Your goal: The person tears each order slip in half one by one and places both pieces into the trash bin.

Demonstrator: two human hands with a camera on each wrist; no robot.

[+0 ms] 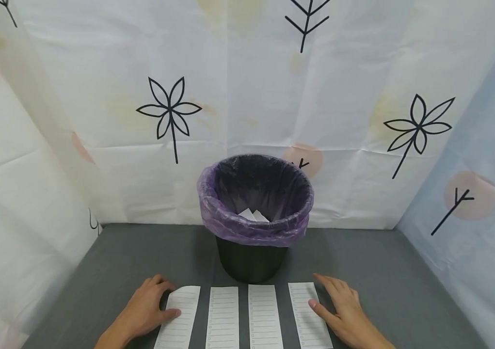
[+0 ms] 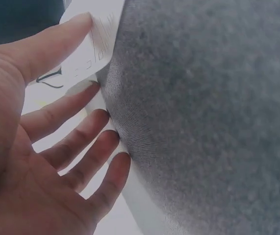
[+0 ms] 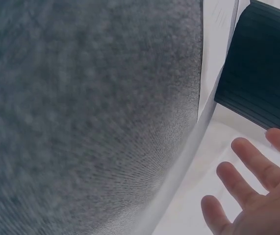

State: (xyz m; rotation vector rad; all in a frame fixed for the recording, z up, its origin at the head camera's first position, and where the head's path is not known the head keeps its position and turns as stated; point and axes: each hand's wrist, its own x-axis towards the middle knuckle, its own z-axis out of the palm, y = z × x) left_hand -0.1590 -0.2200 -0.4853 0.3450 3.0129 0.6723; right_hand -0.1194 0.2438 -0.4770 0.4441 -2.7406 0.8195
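Observation:
Four slips would be a count, so: several white slips with printed lines lie side by side on the grey tabletop in the head view. My left hand is at the leftmost slip, its thumb over the printed face and its index fingertip close to a corner. The other left fingers are spread and loosely bent against the grey surface. My right hand lies over the right edge of the rightmost slip, fingers extended, thumb on the paper. Between them lie two more slips, a left one and a right one.
Behind the slips stands a dark bin with a purple liner folded over its rim. White paper pieces show inside it. A patterned white curtain rises along the back and sides of the grey tabletop.

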